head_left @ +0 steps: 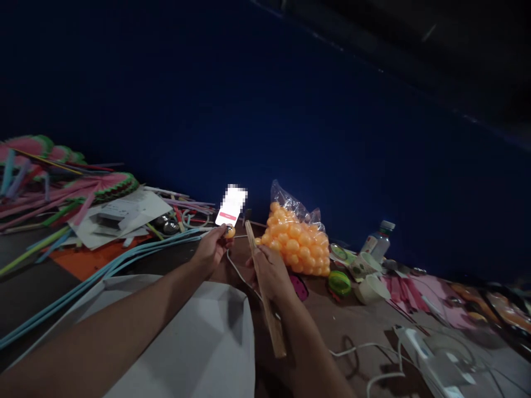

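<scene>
The left hand (209, 251) is closed on a single orange ball (229, 231), pinched at the fingertips just below the lit screen of a phone (229, 214). The right hand (271, 271) is clamped around a long wooden strip (274, 331), which slants, its upper end pointing away from the person. Whether the strip is one piece or several laid together, I cannot tell.

Status: both items are picked up. Ball and strip are apart, and I find no sign that either is fixed to the other. A clear plastic bag (296, 243), just beyond the right hand, is well filled with similar orange balls; in my judgement the work is at an early stage, with most of that stock unused.

Further out on the table (357, 320), to the left, lie light-blue tubes (145, 249), paper sheets (124, 213) and pink-and-green paper fans (114, 185). A white bag (186, 354) occupies the near side, below the left forearm. To the right I note a green striped ball (339, 283), two paper cups (371, 289), a capped bottle (379, 242) and a power strip (427, 354) among loose white cables. A dark blue wall (265, 110) stands behind.
</scene>
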A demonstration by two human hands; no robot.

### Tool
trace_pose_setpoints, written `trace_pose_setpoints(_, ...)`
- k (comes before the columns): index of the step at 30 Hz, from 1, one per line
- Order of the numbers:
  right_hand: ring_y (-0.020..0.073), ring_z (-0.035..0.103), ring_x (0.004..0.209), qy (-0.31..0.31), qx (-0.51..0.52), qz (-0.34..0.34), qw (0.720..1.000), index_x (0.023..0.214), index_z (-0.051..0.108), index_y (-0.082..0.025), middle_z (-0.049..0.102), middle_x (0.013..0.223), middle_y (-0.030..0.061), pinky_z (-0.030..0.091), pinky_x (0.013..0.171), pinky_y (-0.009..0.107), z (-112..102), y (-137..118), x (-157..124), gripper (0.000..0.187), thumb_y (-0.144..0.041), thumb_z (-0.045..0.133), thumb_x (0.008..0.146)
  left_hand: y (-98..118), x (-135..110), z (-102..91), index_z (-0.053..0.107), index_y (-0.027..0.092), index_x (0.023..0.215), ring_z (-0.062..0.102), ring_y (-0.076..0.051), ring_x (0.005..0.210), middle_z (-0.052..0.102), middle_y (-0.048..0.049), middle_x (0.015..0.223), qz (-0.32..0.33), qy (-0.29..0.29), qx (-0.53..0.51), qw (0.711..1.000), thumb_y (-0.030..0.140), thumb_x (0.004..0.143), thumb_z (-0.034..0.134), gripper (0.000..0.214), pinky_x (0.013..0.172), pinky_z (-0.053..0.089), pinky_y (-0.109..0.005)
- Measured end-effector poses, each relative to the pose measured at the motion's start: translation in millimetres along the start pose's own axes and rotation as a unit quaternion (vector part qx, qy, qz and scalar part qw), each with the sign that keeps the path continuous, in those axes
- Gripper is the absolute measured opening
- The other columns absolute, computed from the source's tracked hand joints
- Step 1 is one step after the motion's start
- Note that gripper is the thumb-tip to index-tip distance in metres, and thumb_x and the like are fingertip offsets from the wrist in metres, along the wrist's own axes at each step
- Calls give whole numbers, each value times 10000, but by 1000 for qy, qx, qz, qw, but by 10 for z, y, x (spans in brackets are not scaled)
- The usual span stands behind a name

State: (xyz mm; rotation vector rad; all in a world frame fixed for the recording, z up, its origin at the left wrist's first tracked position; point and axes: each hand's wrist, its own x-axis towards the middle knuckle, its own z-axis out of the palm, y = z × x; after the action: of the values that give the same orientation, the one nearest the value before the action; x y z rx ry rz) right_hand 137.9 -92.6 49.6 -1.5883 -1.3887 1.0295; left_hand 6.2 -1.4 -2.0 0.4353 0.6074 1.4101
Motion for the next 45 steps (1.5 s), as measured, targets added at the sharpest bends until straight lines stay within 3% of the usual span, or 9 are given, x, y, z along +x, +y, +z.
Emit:
trace_pose_setpoints(5, 201, 630, 807, 70, -219, -35, 973, 954, 573, -175, 661, 884, 99, 481, 679, 294, -31, 244, 158, 237, -331, 414, 873, 10, -1, 3, 649, 111, 798, 573, -96, 546, 637, -36, 700, -9, 18, 15, 1000, 188, 789, 611, 86, 481, 465, -199)
trace_pose_setpoints(9, 258, 622, 978, 48, -303, 9, 952, 1058, 551, -137, 651, 1014, 160, 456, 813, 363, 22, 384, 215, 289, -311, 417, 872, -3, 8, -27, 658, 115, 806, 583, -93, 567, 649, -36, 728, 7, 9, 20, 1000, 205, 763, 643, 102, 505, 478, -196)
trace_pose_setpoints(15, 268, 638, 973, 26, -371, 11, 928, 1138, 506, -134, 635, 1068, 166, 463, 784, 372, 71, 396, 163, 334, -313, 370, 891, -23, -9, -36, 665, 113, 838, 582, -86, 566, 652, -32, 746, 10, 9, 42, 999, 242, 723, 680, 173, 500, 463, -188)
trace_pose_setpoints(22, 253, 637, 1001, 18, -390, -40, 920, 1208, 510, -167, 633, 1115, 160, 467, 786, 355, 100, 353, 121, 372, -315, 315, 929, -17, -34, -15, 662, 117, 849, 582, -87, 552, 650, -23, 734, 4, 11, 57, 998, 261, 703, 697, 208, 484, 457, -191)
trace_pose_setpoints(26, 280, 666, 908, 14, -443, 2, 896, 1087, 575, -155, 674, 1001, 167, 484, 735, 385, 117, 307, 91, 351, -364, 350, 918, -20, -54, -7, 657, 111, 842, 579, -86, 544, 642, -19, 711, 5, 4, 66, 998, 269, 703, 700, 215, 486, 459, -190)
trace_pose_setpoints(31, 274, 672, 864, 17, -508, 2, 861, 1007, 620, -167, 692, 942, 153, 486, 712, 374, 107, 179, 12, 300, -344, 406, 893, -24, -44, -10, 653, 110, 847, 585, -92, 531, 638, -16, 687, 0, 2, 76, 997, 262, 703, 700, 214, 473, 456, -187)
trace_pose_setpoints(40, 230, 661, 779, 45, -501, -50, 863, 820, 696, -223, 720, 841, 79, 423, 638, 293, -299, -237, -242, 261, -282, 445, 853, -80, -16, -30, 655, 124, 840, 594, -102, 530, 652, -30, 694, -6, 23, 102, 994, 257, 697, 713, 204, 459, 453, -190)
trace_pose_setpoints(45, 256, 652, 770, 44, -560, -22, 827, 776, 714, -209, 715, 816, 100, 404, 607, 303, -606, -209, -290, 216, -241, 501, 791, -83, -47, -44, 662, 129, 833, 598, -106, 553, 657, -30, 717, 5, -2, 118, 993, 305, 677, 730, 244, 478, 460, -195)
